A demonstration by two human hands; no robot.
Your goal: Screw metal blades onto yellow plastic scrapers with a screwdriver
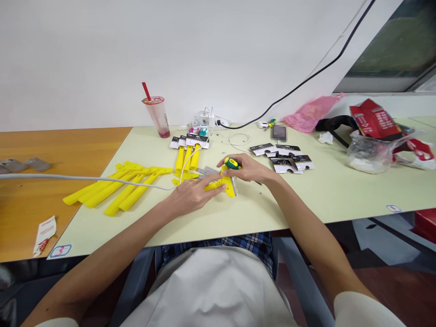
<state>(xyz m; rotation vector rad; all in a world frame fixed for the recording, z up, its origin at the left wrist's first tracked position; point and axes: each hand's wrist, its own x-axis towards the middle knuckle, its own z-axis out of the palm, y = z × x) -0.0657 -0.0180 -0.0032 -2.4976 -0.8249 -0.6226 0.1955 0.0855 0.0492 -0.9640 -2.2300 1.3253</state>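
My left hand (191, 196) is closed around the handle of a yellow scraper (230, 185), whose metal blade edge faces right. In my right hand (251, 168) is a screwdriver (232, 163) with a green and yellow handle; its dark tip shows below my palm. The right fingers also touch the top of the scraper head. Metal blades (207, 171) lie just beyond my left hand, partly hidden by it. Several yellow scraper handles (131, 188) are heaped to the left. Further back lie yellow scrapers with black and white cards (188, 154).
Several loose cards (286, 158) lie to the right. A cup with a red straw (158, 116) stands near the wall. A white cable (102, 177) crosses the left side, and a black cable (296, 91) hangs at the right. Plastic bags (369, 152) lie far right.
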